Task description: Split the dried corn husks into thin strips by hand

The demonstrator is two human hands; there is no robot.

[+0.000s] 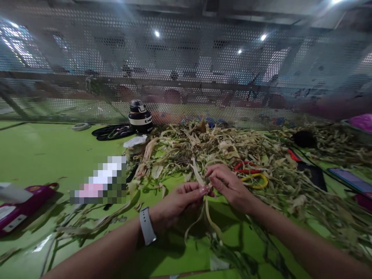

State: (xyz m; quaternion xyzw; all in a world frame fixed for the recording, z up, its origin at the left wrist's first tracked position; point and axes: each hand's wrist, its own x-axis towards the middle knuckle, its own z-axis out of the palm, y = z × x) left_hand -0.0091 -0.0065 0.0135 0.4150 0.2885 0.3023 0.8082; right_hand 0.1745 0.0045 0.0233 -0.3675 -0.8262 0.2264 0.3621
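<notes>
Dried, pale plant strips (197,173) pass between my two hands at the middle of the view, with loose ends hanging below. My left hand (183,197), its wrist in a light watch strap, pinches them with thumb and fingers. Close against it, the bent fingers of my right hand (229,185) are closed on the same strips. The fingertips nearly meet and partly hide the spot they grip. Just past my right hand lie a red loop-shaped handle (247,167) and a yellow one (258,181), partly covered by leaves.
A heap of dried leaves (180,147) spreads across the green table (64,147). A black bottle (140,118) stands at the back, before a perforated metal screen (186,77). Left lies a purple device (27,207); right, a phone (350,179) and a dark cable.
</notes>
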